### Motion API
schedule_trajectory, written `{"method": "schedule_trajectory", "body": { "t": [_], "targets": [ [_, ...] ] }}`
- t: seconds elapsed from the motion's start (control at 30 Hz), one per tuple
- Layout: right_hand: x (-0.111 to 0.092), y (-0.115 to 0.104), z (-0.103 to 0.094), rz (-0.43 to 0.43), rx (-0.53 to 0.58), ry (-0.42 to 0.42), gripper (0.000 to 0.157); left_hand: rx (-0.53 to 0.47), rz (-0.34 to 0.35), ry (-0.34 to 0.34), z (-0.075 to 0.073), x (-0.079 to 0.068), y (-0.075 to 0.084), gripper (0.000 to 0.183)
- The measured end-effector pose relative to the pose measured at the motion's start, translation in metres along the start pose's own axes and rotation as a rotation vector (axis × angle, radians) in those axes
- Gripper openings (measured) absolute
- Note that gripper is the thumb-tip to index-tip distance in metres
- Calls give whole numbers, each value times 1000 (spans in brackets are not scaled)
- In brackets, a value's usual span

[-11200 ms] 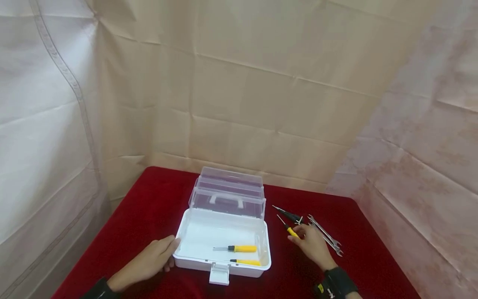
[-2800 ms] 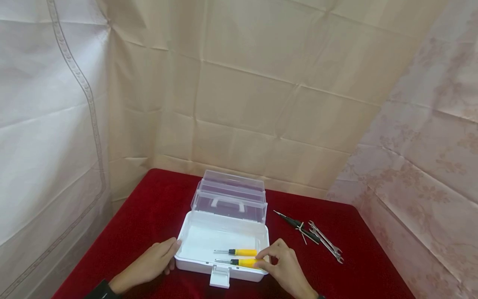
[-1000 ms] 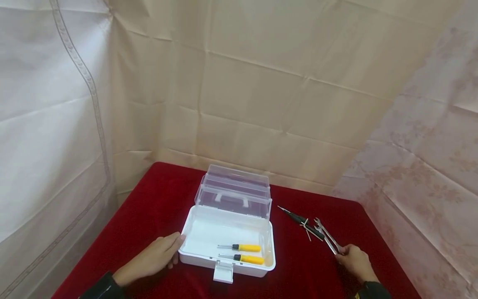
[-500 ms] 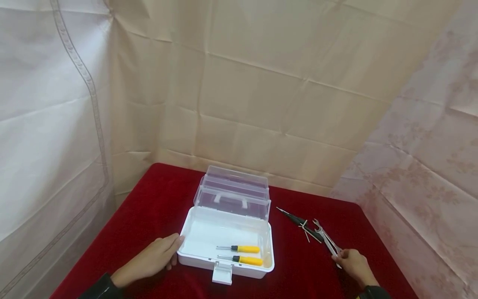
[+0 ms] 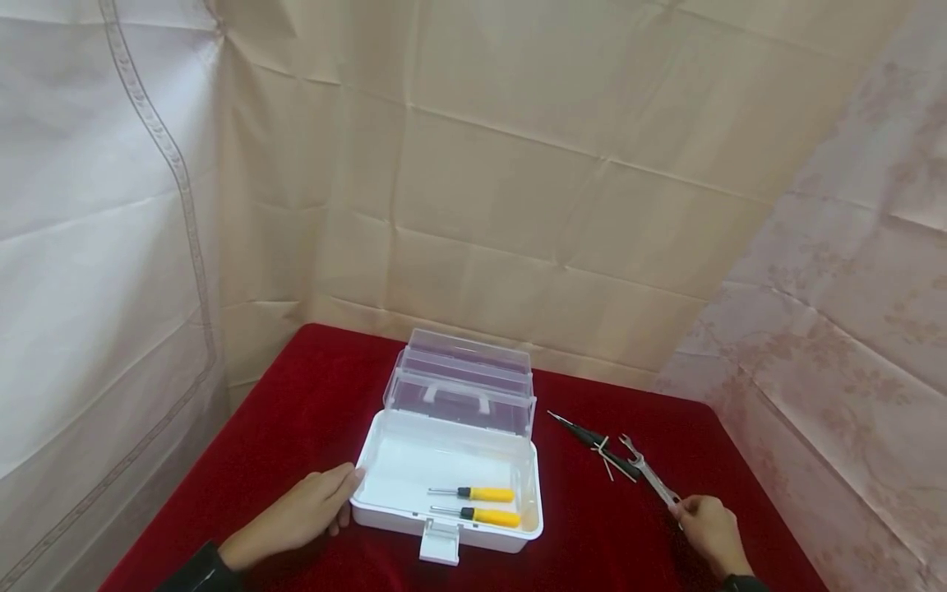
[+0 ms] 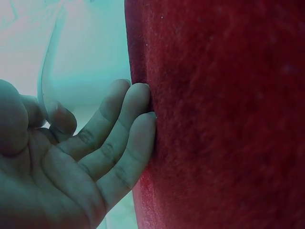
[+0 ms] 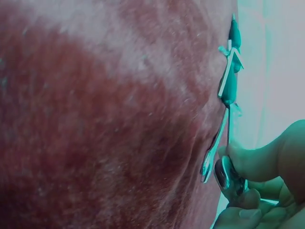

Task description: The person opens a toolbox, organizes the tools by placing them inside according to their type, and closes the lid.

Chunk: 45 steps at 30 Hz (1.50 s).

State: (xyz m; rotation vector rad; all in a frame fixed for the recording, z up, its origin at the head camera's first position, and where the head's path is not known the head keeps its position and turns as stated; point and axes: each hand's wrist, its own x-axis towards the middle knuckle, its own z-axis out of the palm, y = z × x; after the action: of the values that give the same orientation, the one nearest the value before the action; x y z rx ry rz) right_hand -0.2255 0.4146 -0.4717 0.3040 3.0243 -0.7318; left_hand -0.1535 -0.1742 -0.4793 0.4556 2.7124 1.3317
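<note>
A white toolbox (image 5: 449, 526) with a clear lid (image 5: 460, 386) stands open on the red cloth. Two yellow-handled screwdrivers, one upper (image 5: 490, 494) and one lower (image 5: 494, 517), lie inside at its right. My left hand (image 5: 307, 511) holds the box's left wall, thumb and index finger at the rim in the left wrist view, the other fingers low against the outside. My right hand (image 5: 709, 526) pinches the near end of a wrench (image 7: 228, 174). Another wrench (image 7: 208, 162) lies right beside it, largely overlapped in the head view.
A black-handled tool (image 5: 584, 433) with a thin metal shaft lies right of the box, hex keys (image 5: 605, 454) crossing it. Beige and patterned cloth (image 5: 518, 205) hangs behind the table and at both sides. The latch (image 5: 440, 543) juts from the box front.
Earlier my right hand took a yellow screwdriver from the table and set it in the box. It then moved to the wrenches; the held one has swung slightly left. My left hand stays put.
</note>
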Motion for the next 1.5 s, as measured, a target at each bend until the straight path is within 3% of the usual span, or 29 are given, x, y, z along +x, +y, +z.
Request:
{"method": "schedule_trajectory", "body": {
  "t": [0.47, 0.73, 0.97, 1.23, 1.5],
  "targets": [
    [-2, -16, 0, -37, 49, 80, 22, -24, -3, -26, -1, 0, 0, 40],
    [-2, -27, -1, -11, 151, 52, 34, -27, 1, -24, 0, 0, 0, 40],
    [-3, -34, 0, -7, 214, 90, 34, -19, 6, -17, -1, 0, 1, 40],
    [-5, -43, 1, -2, 238, 115, 33, -17, 6, -17, -1, 0, 2, 40],
    [-8, -49, 3, -56, 220, 125, 37, -15, 3, -9, 0, -1, 0, 36]
  ]
}}
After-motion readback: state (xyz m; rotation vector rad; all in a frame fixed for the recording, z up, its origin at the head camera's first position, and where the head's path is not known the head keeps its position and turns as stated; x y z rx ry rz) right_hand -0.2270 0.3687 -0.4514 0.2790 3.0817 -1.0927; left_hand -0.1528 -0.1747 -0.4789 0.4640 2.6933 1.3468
